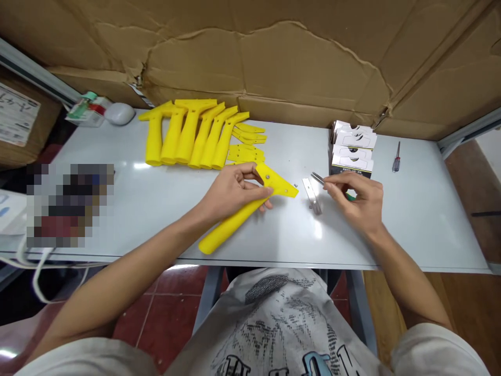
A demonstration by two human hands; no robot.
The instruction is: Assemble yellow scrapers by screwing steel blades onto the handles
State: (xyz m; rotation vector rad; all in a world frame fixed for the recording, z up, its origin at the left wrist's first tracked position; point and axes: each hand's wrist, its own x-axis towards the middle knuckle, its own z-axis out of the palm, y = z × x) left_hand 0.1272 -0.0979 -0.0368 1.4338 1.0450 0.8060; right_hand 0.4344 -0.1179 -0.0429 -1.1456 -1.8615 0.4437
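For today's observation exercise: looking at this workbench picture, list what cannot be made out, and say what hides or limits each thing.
Head view only:
- Left of the table: a pixelated patch hides whatever lies there.
- The tool in the right hand: fingers cover all but a metal tip and a green bit.
- Print on the white boxes: too small to read.
- The yellow handle in the left hand: its middle is covered by the palm.
- Small specks beside the metal blades: too tiny to identify.

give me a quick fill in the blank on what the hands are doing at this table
The left hand grips a scraper whose colour is ____.
The right hand pinches a thin ____ blade.
The red-handled screwdriver lies to the ____ of the white boxes.
Spare handles lie in a row nearer the ____ hand.

Missing words: yellow; metal; right; left
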